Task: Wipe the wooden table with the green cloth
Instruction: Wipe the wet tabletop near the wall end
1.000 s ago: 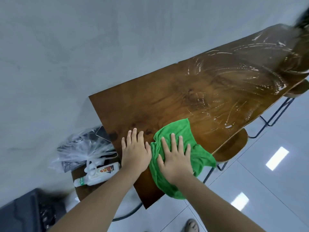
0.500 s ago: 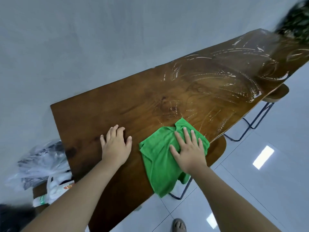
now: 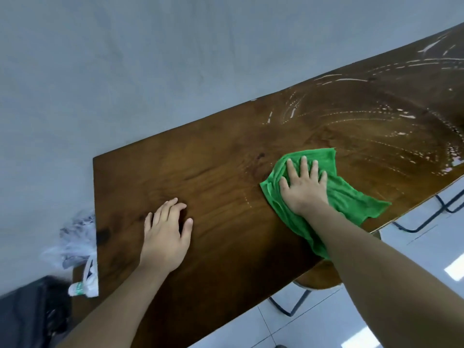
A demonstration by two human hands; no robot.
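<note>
The green cloth (image 3: 351, 197) lies crumpled on the dark wooden table (image 3: 226, 159), near its front edge. My right hand (image 3: 303, 187) presses flat on the cloth with fingers spread. My left hand (image 3: 167, 234) rests palm down on the bare wood to the left, a good way from the cloth, holding nothing. Wet streaks and droplets shine on the table's right part, beyond the cloth.
A grey wall (image 3: 150, 59) runs along the table's far edge. A plastic bag (image 3: 75, 237) and a white bottle (image 3: 80, 290) sit off the table's left end. A wooden stool (image 3: 319, 277) with black metal legs stands under the front edge, on white floor tiles.
My right hand has slid the cloth away from the front edge and to the right, further onto the table. My left hand stays flat on the wood. The view has shifted.
</note>
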